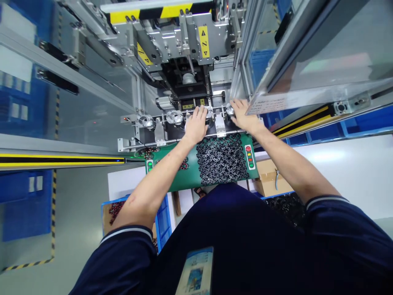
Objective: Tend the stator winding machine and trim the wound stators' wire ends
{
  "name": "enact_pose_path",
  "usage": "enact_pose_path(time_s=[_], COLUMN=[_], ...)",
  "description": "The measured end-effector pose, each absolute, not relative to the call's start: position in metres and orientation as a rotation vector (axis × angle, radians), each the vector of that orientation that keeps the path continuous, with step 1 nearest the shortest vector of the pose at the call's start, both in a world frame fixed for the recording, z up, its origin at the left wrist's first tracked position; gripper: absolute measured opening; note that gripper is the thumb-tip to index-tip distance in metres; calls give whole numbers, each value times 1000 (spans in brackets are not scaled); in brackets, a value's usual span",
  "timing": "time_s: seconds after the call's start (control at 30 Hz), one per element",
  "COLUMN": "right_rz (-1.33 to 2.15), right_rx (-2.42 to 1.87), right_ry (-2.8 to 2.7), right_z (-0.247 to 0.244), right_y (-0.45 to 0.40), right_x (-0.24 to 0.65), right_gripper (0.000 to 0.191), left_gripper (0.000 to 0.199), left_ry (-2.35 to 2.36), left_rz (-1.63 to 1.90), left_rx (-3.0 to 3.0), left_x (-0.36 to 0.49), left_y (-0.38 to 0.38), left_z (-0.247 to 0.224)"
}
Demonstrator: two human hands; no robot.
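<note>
A row of round, shiny metal fixtures sits along the machine's front rail. My left hand (196, 125) reaches over the rail with its fingers stretched out, at the left side of one round metal fixture (209, 112); part of that fixture is hidden behind the fingers. At the right end of the row, my right hand (245, 116) has thumb and fingers bent around another round metal fixture (229, 110). Farther left, two more fixtures, a middle one (174, 117) and an end one (145, 121), stand untouched.
Many dark metal rings (222, 162) cover part of the green work surface (192, 176), between button panels. A clear machine door (322, 69) hangs at the right. Below are a cardboard box (268, 176) with pliers (276, 179) and a bin of reddish parts (115, 211).
</note>
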State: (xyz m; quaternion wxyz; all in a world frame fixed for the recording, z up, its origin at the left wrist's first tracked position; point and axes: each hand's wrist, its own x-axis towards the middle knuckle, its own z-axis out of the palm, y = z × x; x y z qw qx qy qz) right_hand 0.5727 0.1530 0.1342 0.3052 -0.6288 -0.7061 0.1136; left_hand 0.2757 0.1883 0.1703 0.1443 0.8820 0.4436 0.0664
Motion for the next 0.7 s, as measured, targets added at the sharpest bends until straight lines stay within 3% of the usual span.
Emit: enact_pose_path(time_s=[0.13,0.23,0.3,0.4,0.5,0.7], right_rz=[268,278,314,422,521,529], right_rx=[-1789,-1822,-1743,-1541,-1519,-1683], right_ry=[-1948,-2025,-2118,-2324,-2574,-2703], right_z=[132,157,181,207,209,189], right_y=[128,113,95,53,18,10], right_x=[551,542,531,503,470,439], right_gripper=[80,87,82,59,40,39], left_gripper=[87,88,87,88,90,53], left_ry=[1309,1273,1217,1145,1205,1279], left_rz=[250,257,401,639,462,415], left_rx=[2453,2437,2434,2375,2322,2187], left_x=[278,268,254,228,213,226], left_y=[177,177,159,102,41,8], left_z=[165,174,181,183,169,141])
